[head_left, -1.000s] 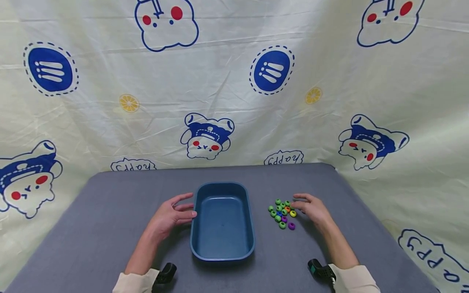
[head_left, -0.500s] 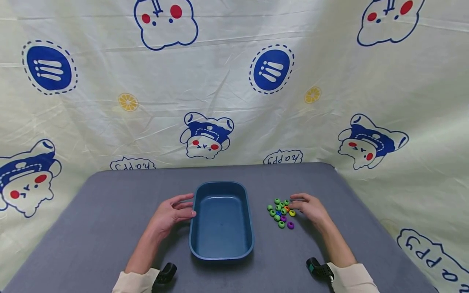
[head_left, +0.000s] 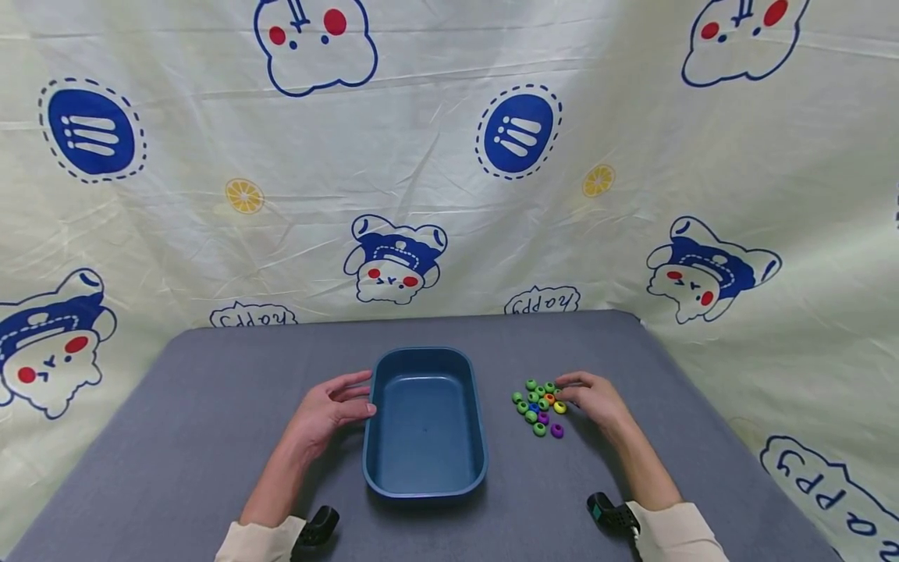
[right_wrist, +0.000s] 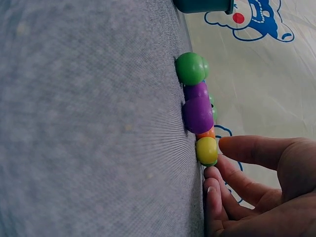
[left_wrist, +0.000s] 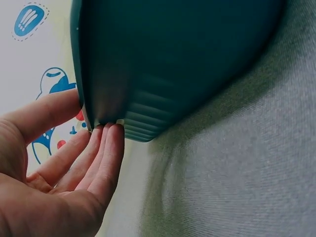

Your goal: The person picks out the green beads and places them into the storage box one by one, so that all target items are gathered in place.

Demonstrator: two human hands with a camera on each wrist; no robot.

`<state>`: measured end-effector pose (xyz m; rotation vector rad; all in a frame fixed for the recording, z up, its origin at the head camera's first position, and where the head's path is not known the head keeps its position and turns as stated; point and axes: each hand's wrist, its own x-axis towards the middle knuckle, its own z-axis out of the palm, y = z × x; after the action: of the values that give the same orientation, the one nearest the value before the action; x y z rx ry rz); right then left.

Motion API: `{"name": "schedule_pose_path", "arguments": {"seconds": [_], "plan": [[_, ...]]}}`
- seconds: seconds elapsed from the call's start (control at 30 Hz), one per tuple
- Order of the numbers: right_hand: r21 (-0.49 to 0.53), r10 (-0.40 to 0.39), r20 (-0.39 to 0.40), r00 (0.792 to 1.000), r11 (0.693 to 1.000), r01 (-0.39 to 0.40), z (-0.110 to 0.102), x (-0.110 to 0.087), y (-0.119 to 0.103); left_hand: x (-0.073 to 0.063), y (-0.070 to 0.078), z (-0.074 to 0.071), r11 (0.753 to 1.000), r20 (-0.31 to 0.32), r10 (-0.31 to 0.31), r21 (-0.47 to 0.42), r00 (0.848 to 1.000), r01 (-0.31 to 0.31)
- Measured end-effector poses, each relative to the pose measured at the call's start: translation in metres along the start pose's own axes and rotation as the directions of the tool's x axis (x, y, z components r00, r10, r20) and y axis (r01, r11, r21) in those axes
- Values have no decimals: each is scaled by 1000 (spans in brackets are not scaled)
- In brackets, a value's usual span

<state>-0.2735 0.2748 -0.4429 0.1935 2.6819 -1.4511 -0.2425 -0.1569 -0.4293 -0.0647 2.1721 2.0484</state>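
Observation:
A blue rectangular tray (head_left: 424,425) sits mid-table, with nothing lying in it. My left hand (head_left: 319,414) is at its left side; in the left wrist view the fairly straight fingers (left_wrist: 111,158) and the thumb touch the wall and rim. To the right of the tray lies a loose cluster of round beads (head_left: 531,417), mostly green, with purple, blue, orange and yellow ones. My right hand (head_left: 597,400) rests beside the cluster's right edge. In the right wrist view its thumb is close to a yellow bead (right_wrist: 207,150), and nothing shows between the fingers. Some beads are hidden behind others.
A grey cloth covers the table (head_left: 232,421). Behind it hangs a pale printed curtain (head_left: 449,156). Black wrist devices (head_left: 319,527) are worn near both cream sleeves (head_left: 260,542).

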Motion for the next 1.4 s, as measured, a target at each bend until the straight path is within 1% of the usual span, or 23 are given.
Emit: {"name": "schedule_pose_path", "arguments": {"seconds": [0.1, 0.3, 0.5, 0.73, 1.1, 1.4], "plan": [[0, 2, 1, 1000, 1000, -2, 0, 0, 0, 0, 0, 1, 1000, -14, -3, 2, 1000, 3], [-17, -4, -1, 1000, 1000, 4, 0, 1, 1, -1, 0, 1, 1000, -20, 1, 8, 1000, -1], [-37, 2, -6, 1000, 999, -2, 1, 1, 0, -1, -4, 1, 1000, -3, 8, -19, 1000, -8], [-35, -10, -2, 1000, 999, 10, 1, 0, 0, 1, -6, 0, 999, 26, 28, -24, 999, -27], [-30, -18, -4, 1000, 999, 17, 1, 1, 1, 2, -6, -1, 999, 37, 34, -31, 999, -33], [-21, -1, -29, 1000, 1000, 1, 3, 1, 1, 1, -5, -1, 999, 36, 26, -25, 999, -26]]}}
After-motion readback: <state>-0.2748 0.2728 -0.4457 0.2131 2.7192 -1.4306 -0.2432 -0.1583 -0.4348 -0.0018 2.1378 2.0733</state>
